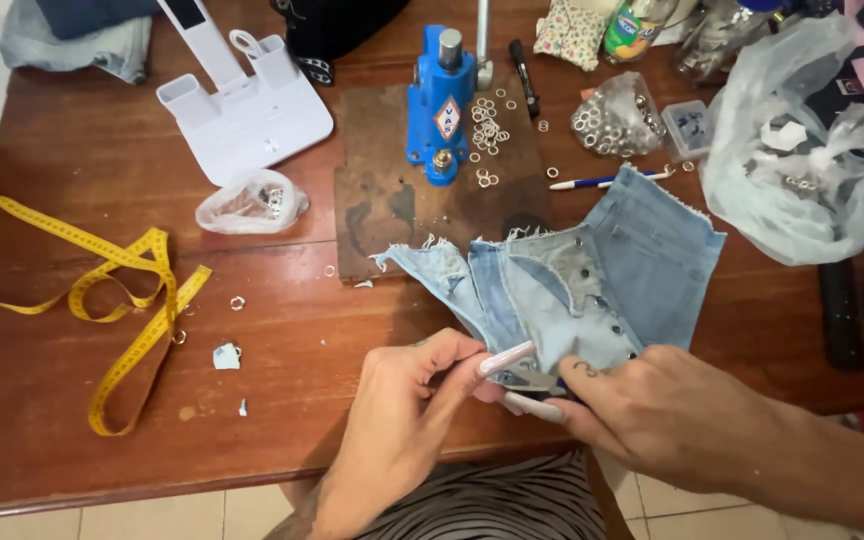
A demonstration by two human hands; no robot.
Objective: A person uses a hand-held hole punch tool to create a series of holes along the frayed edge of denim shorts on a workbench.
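While the blue hand press (440, 105) stands upright on its dark wooden board (392, 200) at the far middle of the brown table (82, 150), everything else can be placed from it. Far to its left and nearer the table's front edge, a yellow measuring tape (102, 300) lies in loose loops. Just left of the press sits a white plastic stand (247, 110), and in front of that a small clear bag (250, 203). Loose metal rings (489, 130) are scattered on the board right beside the press. In front of the press, at the table's near edge, a piece of light blue denim (612, 275) lies partly folded. The left hand (407, 420) pinches the denim's near edge, its thumb and forefinger closed on the cloth. The right hand (667, 410) meets it there, fingertips also closed on the same edge; small dark studs show in the cloth just above. To the right of the press lie a clear bag of metal eyelets (614, 118) and a large crumpled plastic bag (792, 160).
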